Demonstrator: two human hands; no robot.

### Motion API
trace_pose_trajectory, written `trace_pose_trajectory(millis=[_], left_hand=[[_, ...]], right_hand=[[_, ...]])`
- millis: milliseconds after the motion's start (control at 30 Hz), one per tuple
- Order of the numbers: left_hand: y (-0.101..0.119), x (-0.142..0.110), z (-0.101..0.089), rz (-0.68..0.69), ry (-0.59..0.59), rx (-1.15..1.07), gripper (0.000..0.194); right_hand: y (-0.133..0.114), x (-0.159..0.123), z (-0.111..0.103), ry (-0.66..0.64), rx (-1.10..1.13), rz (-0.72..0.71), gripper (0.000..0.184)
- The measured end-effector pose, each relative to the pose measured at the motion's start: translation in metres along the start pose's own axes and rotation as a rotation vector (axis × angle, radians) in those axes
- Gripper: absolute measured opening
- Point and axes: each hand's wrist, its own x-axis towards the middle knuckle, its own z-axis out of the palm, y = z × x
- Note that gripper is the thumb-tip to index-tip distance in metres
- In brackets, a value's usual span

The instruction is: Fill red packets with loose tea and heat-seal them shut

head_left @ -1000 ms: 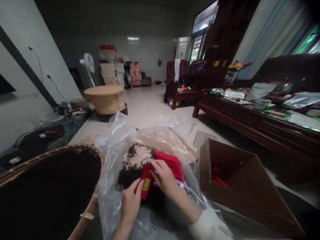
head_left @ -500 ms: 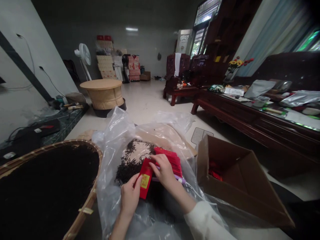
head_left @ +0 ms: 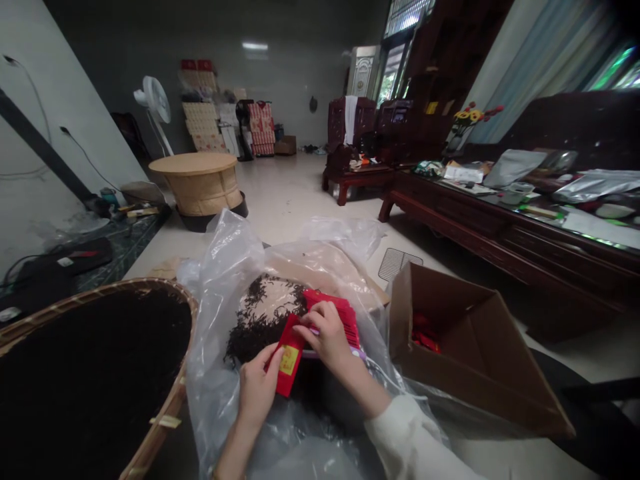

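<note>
Between both hands is a red packet [head_left: 287, 381] with a yellow label, tilted over a clear plastic bag [head_left: 213, 373]. My left hand [head_left: 257, 388] pinches its lower left side between thumb and fingers. At the packet's top edge, my right hand [head_left: 329, 339] is closed with thumb and fingertips on it. Just behind the right hand lies a row of red packets [head_left: 349, 316]. A purple object [head_left: 358, 353] with a white cable shows partly beneath that hand. Dark, curled dry leaves, like loose tea [head_left: 244, 339], are spread inside the bag to the left.
A wide woven basket [head_left: 184, 387] full of dark material stands at the left. An open cardboard box [head_left: 465, 393] with red packets [head_left: 425, 335] inside is on the right. Beyond are a wire rack [head_left: 400, 262], a round drum-shaped table [head_left: 195, 163] and a long wooden table [head_left: 450, 227].
The view has shifted slightly, so the surroundings sit a little further left and higher. Both hands keep nearly the same hold on the red packet.
</note>
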Motion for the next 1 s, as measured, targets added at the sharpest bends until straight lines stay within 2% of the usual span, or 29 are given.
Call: trace_pose_trajectory(millis=[133,233,300,400,500,567,633,733,800,900,1000], left_hand=[[0.006,0.012,0.011,-0.011,-0.065,-0.057,0.031],[0.012,0.029,0.031,0.026,-0.101,-0.116,0.030],[0.017,0.042,0.049,0.063,-0.120,-0.128,0.027],[0.023,0.059,0.073,0.116,-0.209,-0.120,0.043],[0.026,0.067,0.083,0.248,-0.156,-0.042,0.034],[0.026,0.067,0.080,0.284,-0.078,-0.017,0.018],[0.025,0.062,0.069,0.264,-0.016,-0.040,0.006],[0.024,0.051,0.048,0.146,-0.024,-0.132,0.017],[0.024,0.042,0.034,0.105,-0.002,-0.176,0.023],[0.024,0.028,0.017,-0.033,0.041,-0.280,0.034],[0.020,0.010,0.003,-0.213,-0.020,-0.464,0.053]], right_hand=[[0.005,0.006,-0.014,-0.059,-0.003,-0.089,0.020],[0.013,0.008,-0.029,-0.062,-0.043,-0.103,0.023],[0.023,0.008,-0.039,-0.036,-0.105,-0.053,0.022],[0.041,0.008,-0.054,0.020,-0.206,0.058,0.023],[0.055,0.007,-0.062,0.047,-0.210,0.196,0.022],[0.056,0.005,-0.063,0.053,-0.120,0.297,0.020],[0.050,0.003,-0.060,0.053,0.044,0.407,0.020],[0.032,0.000,-0.052,0.046,0.357,0.573,0.025],[0.016,-0.002,-0.047,-0.021,0.531,0.639,0.030],[-0.005,-0.009,-0.038,-0.161,0.701,0.666,0.032],[-0.023,-0.019,-0.028,-0.231,0.825,0.668,0.036]])
